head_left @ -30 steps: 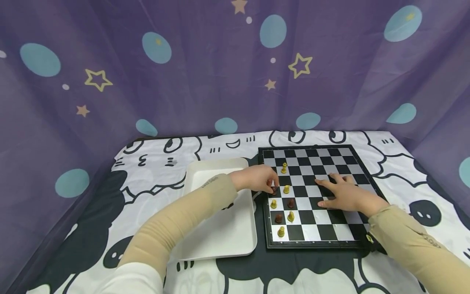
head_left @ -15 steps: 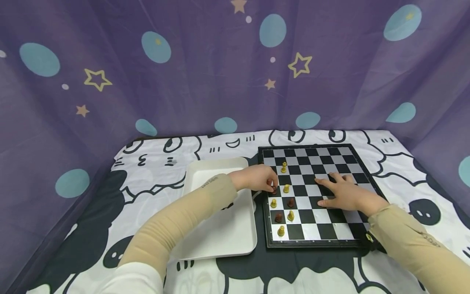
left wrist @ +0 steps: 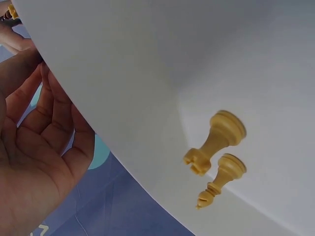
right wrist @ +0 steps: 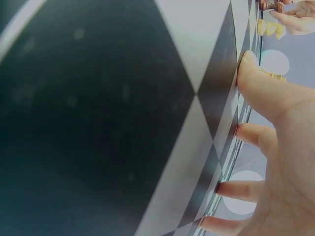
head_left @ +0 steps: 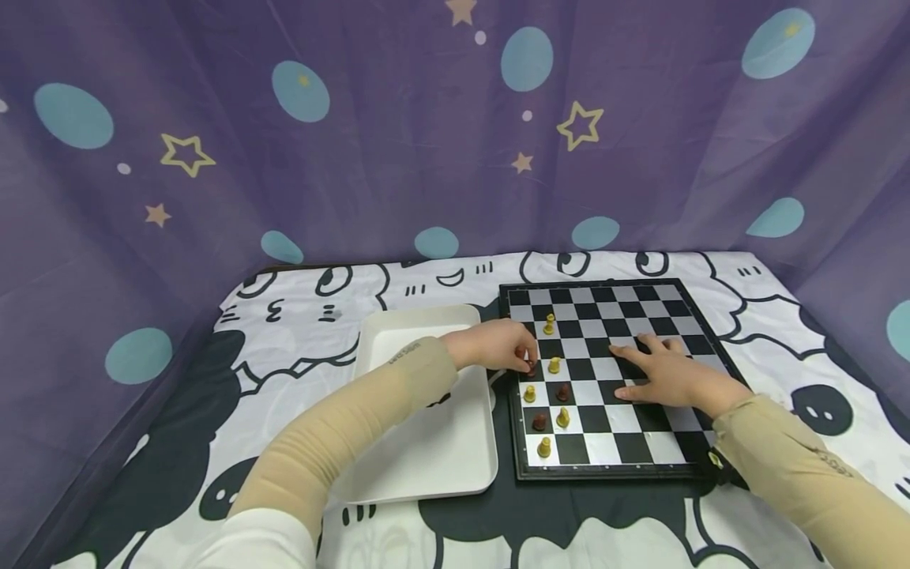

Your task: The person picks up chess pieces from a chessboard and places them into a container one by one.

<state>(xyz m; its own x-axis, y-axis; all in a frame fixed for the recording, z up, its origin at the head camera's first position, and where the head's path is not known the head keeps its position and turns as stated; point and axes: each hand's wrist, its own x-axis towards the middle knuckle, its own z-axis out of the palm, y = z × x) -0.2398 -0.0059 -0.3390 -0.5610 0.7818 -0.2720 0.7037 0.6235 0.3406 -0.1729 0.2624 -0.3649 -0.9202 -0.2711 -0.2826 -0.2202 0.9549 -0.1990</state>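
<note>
My left hand reaches to the left edge of the chessboard, its thumb and fingers pinching a dark brown chess piece. In the left wrist view, the tray's wall hides the fingertips. Spread over the right half of the board, my right hand rests its fingertips on the squares. Yellow pieces stand near the left side: a bishop-like one, a pawn, a small piece, a knight-like one and a rook-like one. Two brown pieces stand among them.
Left of the board lies a white tray, under my left forearm. Inside it are a yellow rook and a yellow bishop. A patterned black and white cloth covers the table, and a purple curtain hangs behind.
Almost nothing differs. My left hand stays at the brown piece on the board's left edge, and my right hand keeps its place.
</note>
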